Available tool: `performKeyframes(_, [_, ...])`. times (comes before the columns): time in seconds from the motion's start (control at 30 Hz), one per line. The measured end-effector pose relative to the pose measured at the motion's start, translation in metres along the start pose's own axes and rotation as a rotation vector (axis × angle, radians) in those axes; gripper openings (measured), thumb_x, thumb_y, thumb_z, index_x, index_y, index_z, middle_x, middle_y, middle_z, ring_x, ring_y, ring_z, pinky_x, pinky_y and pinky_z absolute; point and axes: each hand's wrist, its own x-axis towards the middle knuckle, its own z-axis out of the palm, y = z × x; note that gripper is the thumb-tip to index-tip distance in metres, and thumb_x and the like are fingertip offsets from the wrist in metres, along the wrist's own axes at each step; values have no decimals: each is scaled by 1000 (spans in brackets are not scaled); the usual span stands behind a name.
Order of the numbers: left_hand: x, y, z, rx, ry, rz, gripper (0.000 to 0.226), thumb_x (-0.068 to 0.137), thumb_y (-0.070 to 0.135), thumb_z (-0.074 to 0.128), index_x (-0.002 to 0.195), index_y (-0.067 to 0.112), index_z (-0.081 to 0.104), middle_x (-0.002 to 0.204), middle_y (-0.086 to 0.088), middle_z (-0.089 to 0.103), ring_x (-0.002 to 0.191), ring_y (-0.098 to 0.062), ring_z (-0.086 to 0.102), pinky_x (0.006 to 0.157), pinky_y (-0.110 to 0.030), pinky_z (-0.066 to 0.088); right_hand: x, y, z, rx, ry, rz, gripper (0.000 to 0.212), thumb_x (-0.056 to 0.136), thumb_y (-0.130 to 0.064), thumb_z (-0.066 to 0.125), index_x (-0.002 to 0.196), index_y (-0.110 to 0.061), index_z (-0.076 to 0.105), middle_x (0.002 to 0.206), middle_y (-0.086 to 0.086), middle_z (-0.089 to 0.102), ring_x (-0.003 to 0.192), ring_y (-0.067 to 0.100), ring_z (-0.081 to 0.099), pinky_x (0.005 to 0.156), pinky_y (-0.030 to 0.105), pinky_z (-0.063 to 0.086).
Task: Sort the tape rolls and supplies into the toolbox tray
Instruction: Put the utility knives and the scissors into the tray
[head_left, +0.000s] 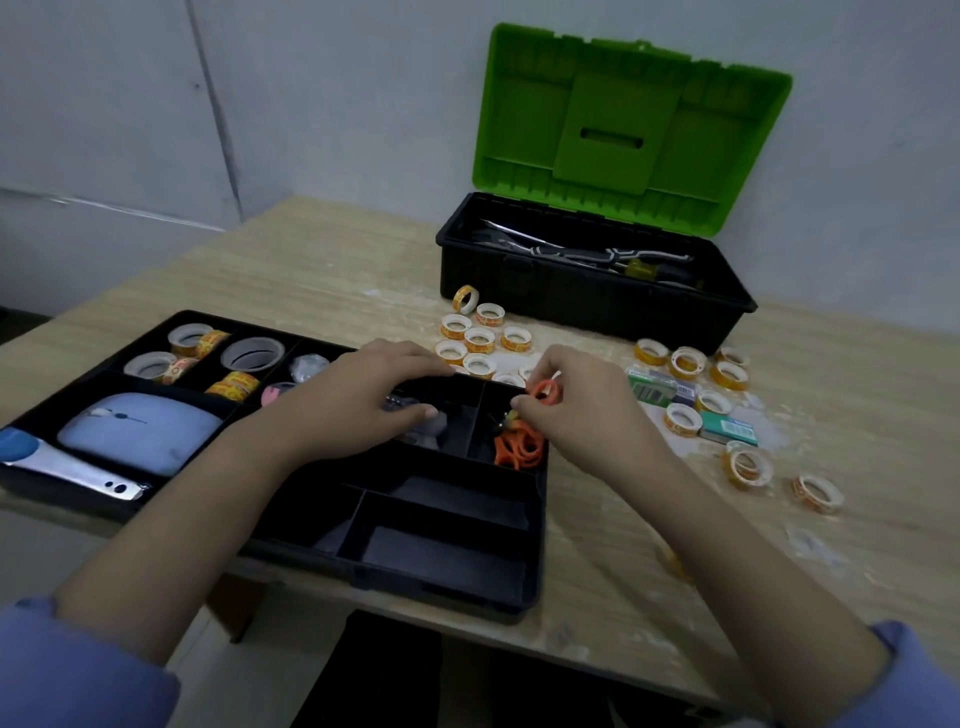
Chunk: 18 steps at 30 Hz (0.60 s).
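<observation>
The black toolbox tray (447, 582) lies on the table in front of me. My right hand (582, 410) pinches a small orange ring (546, 391) above the tray's right compartment, where more orange rings (519, 448) lie. My left hand (363, 400) hovers over the middle compartment with curved fingers, above a small greyish item (431, 432); whether it holds anything is unclear. Wide white tape rolls (253, 354) and small yellow ones (234, 385) fill the tray's far-left compartments. Loose small tape rolls (479, 339) lie on the table beyond the tray.
A blue pouch (140, 431) and a silver-blue tool (72, 467) lie in the tray's left section. The open toolbox (587, 296) with its green lid (628, 130) stands at the back. More tape rolls (685, 362) and green boxes (727, 430) are scattered to the right.
</observation>
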Motion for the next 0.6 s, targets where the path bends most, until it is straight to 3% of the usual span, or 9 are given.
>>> performKeyframes(0.2, [-1,2,-3,44,-14,11,61,78,55,41,132,31,51,133,8,52,121,-13,45,103,-38,37,-17,2,13,-305,-51,-140,31,97,-43,34,100,-17,51,90,4,61,83,23,57,65,36,45])
performKeyframes(0.3, [-1,4,-6,75,-35,0,57,79,50,43,134,34,49,136,9,50,123,-13,44,104,-42,36,-20,6,6,-187,-174,-154,37,99,-41,26,111,-18,52,105,2,47,94,18,52,79,32,44])
performKeyframes(0.4, [-2,4,-9,69,-44,7,56,80,48,43,134,37,47,136,11,50,125,-11,43,105,-47,35,-19,12,-14,18,-201,-139,24,99,-29,38,117,-24,54,105,-5,49,90,8,53,71,13,39])
performKeyframes(0.5, [-1,6,-12,54,-48,33,53,81,48,44,133,37,48,132,12,53,123,-10,46,104,-46,37,-19,18,-23,84,-138,-204,15,89,-17,60,100,-24,67,91,-10,66,82,1,61,66,10,47])
performKeyframes(0.6, [4,15,-14,55,-50,118,48,85,45,50,132,34,51,130,11,56,121,-9,49,102,-33,37,-22,22,-17,75,-100,-251,10,81,-16,70,89,-22,73,83,-13,66,76,1,61,68,10,47])
